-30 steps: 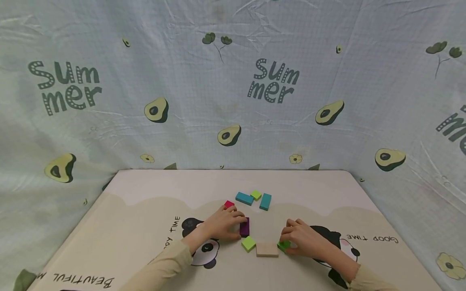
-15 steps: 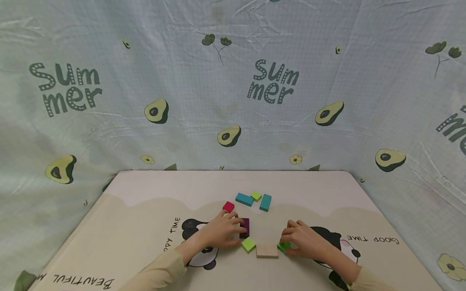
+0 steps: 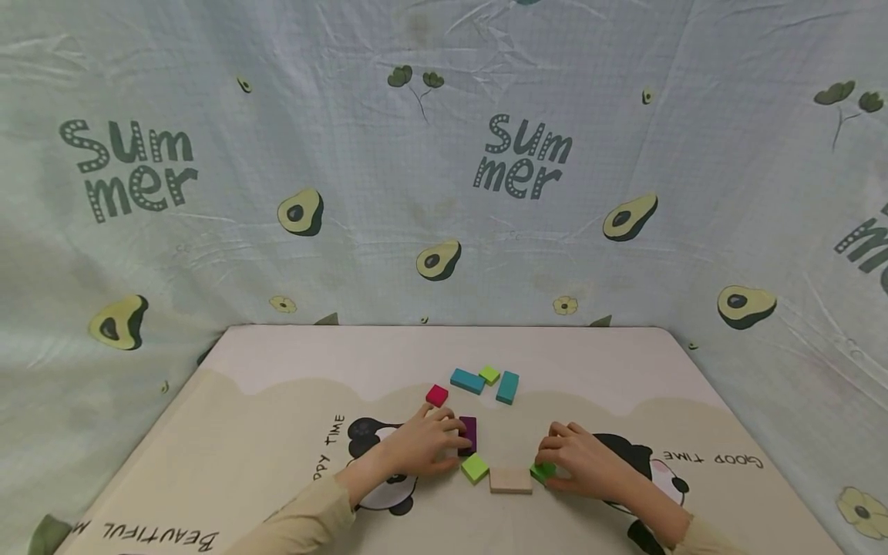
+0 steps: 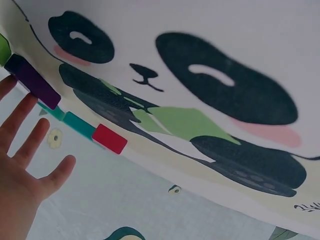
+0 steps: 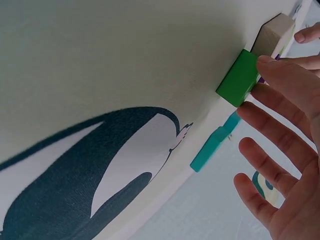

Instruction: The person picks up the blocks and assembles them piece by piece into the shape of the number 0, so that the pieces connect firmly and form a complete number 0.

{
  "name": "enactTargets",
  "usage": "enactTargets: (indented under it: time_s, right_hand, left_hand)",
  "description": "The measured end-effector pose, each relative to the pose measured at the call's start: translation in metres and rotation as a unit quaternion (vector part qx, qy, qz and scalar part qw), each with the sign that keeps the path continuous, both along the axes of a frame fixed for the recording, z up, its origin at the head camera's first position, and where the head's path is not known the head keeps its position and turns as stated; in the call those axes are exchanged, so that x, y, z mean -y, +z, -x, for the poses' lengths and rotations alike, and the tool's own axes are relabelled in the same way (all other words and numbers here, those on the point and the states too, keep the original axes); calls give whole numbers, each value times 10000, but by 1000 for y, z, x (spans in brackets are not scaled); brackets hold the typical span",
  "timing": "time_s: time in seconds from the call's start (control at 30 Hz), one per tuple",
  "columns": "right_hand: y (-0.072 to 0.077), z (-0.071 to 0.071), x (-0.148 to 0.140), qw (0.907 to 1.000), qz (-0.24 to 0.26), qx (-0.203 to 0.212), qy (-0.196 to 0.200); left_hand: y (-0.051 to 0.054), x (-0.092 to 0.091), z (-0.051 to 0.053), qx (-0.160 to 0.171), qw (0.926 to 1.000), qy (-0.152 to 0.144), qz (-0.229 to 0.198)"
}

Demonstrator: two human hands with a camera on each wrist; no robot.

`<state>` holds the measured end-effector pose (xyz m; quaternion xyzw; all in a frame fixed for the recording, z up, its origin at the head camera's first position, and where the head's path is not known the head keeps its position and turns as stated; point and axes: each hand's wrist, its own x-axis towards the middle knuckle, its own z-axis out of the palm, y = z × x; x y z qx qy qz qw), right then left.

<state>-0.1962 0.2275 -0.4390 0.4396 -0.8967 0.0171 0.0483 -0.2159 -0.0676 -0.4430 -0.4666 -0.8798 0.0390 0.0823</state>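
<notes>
My left hand is beside a purple block, its fingertips touching the block's near-left part. In the left wrist view the left hand has its fingers spread, with two of them at the purple block; its thumb is out of that view. The right hand pinches a green block on the table. In the right wrist view this green block lies between thumb and fingers of the right hand, its other fingers spread. A plain wooden block stands between the green block and a lime block.
A red block lies just beyond the left fingertips. Farther back are two teal blocks with a lime block between them. The table has printed pandas and lettering; a patterned curtain hangs behind.
Over the last second the left hand has drawn slightly back from the red block, uncovering it, while its fingers stay at the purple block. The right hand has hardly moved.
</notes>
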Motion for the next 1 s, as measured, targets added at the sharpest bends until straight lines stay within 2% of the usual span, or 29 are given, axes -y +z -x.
enactTargets:
  time_s: [0.23,0.47,0.63,0.83,1.0]
  right_hand:
    - [-2,0,-1,10000,74,-18,-41]
    - [-6,0,-5,9975,400,-490,302]
    - [-2,1,-7,9950,580,-713,398]
    - [0,18,-10,9852,815,-1373,629]
    - [1,38,-11,9811,722,-1703,573]
  left_hand:
    - [0,2,-2,-79,10000,-32,34]
    - [0,3,-2,-124,9998,-129,62]
    - [-1,2,-2,-124,9998,-135,102]
    - [-1,2,-1,-121,9997,-137,160]
    - [1,2,-2,-139,9997,-146,165]
